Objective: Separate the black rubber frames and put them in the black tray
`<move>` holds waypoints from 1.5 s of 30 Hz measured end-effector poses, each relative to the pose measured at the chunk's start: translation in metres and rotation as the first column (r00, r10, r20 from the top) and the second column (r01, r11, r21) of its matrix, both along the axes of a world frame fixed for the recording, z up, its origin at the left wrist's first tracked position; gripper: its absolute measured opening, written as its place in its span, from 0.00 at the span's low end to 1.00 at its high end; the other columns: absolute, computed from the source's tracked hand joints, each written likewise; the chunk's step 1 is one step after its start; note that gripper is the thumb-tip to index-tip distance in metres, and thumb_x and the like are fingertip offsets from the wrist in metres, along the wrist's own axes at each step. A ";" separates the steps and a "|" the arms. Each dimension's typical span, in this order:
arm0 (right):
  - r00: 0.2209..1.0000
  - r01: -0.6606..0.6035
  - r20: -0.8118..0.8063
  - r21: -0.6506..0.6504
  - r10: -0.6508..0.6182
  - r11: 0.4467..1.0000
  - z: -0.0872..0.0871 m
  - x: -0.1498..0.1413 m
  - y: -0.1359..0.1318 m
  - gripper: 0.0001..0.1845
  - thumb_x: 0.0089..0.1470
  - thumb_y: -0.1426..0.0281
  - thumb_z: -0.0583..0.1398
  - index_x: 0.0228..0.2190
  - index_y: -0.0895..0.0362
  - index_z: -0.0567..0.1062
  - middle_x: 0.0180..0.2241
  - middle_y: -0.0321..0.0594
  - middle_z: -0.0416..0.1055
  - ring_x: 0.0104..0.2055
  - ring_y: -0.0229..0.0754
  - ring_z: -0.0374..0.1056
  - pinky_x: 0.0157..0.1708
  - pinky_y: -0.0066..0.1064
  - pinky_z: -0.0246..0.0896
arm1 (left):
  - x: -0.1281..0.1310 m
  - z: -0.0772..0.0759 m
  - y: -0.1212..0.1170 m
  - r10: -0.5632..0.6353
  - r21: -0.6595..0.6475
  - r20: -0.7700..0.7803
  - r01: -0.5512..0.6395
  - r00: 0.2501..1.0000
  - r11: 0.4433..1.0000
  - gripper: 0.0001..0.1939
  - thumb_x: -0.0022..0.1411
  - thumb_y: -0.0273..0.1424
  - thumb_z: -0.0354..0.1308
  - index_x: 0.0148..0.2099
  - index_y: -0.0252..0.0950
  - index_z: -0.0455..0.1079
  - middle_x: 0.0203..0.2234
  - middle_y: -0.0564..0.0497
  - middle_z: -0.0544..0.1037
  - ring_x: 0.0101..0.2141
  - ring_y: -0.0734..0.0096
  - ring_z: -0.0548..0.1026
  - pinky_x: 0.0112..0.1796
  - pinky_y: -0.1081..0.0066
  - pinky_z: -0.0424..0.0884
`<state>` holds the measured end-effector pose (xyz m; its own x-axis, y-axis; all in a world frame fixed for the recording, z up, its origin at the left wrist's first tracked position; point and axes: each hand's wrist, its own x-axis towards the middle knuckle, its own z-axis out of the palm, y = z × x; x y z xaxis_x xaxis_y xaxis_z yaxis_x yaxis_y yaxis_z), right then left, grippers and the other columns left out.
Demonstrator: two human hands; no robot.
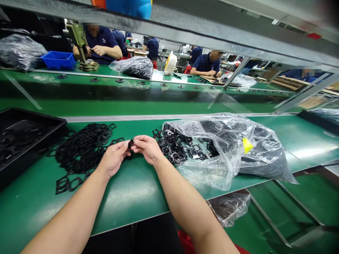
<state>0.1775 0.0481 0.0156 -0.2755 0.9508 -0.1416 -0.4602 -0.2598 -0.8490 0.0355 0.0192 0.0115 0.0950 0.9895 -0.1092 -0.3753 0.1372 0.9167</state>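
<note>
- Two bare hands meet over the counter [137,197], and they share one small black piece [130,144].
- The left hand [113,157] has its grip closed on one side of the piece, thumb on top. The right hand [148,148] pinches the other side with its fingertips.
- Fingers hide most of the piece, so its full shape is hard to tell. It looks little, which may be why only fingertips hold it.
- On the left lies a big heap of flat black rings [79,148]. On the right lie loose black parts [172,144], some with shiny bits. Both piles sit close to the hands, likely so they are easy to reach.
- A clear plastic bag [229,169] lies on its side, with its mouth by the loose parts. Maybe it lies that way so parts can slide out. It has a yellow patch [247,145].
- A black tray [57,123] with dark things in it stands at the far left.
- The counter is green, smooth and shiny.
- Behind it runs a row of black bits [142,83].
- Past that are a blue bin [58,60] and people in dark blue shirts [106,40], in a busy workroom.
</note>
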 end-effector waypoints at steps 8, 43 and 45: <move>0.885 0.031 0.357 0.597 -0.300 0.802 -0.006 -0.003 -0.006 0.07 0.45 0.66 0.65 0.30 0.54 0.78 0.32 0.38 0.70 0.30 0.35 0.68 0.30 0.28 0.65 | -0.003 0.002 -0.001 -0.007 -0.197 0.119 0.031 0.993 0.980 0.18 0.50 0.44 0.64 0.33 0.32 0.74 0.26 0.49 0.77 0.27 0.70 0.75 0.28 0.71 0.73; 0.754 0.038 0.484 0.644 -0.444 0.764 -0.010 -0.005 -0.006 0.06 0.49 0.64 0.62 0.28 0.54 0.75 0.29 0.37 0.72 0.31 0.37 0.68 0.34 0.29 0.64 | -0.002 0.003 -0.002 0.026 -0.116 0.114 -0.013 0.993 0.993 0.18 0.50 0.43 0.65 0.36 0.32 0.75 0.26 0.49 0.77 0.29 0.72 0.74 0.31 0.72 0.72; 0.745 0.032 0.494 0.644 -0.448 0.764 -0.011 -0.005 -0.007 0.06 0.50 0.64 0.62 0.28 0.54 0.74 0.29 0.37 0.72 0.29 0.37 0.68 0.33 0.29 0.64 | -0.002 0.002 -0.002 0.012 -0.096 0.131 0.001 0.991 0.995 0.18 0.51 0.42 0.65 0.37 0.33 0.75 0.27 0.49 0.77 0.30 0.72 0.74 0.32 0.72 0.73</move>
<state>0.1727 0.0413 0.0049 -0.0802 0.9157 0.3938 0.2149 0.4016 -0.8902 0.0337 0.0176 0.0139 0.1090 0.9756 -0.1906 -0.4921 0.2196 0.8424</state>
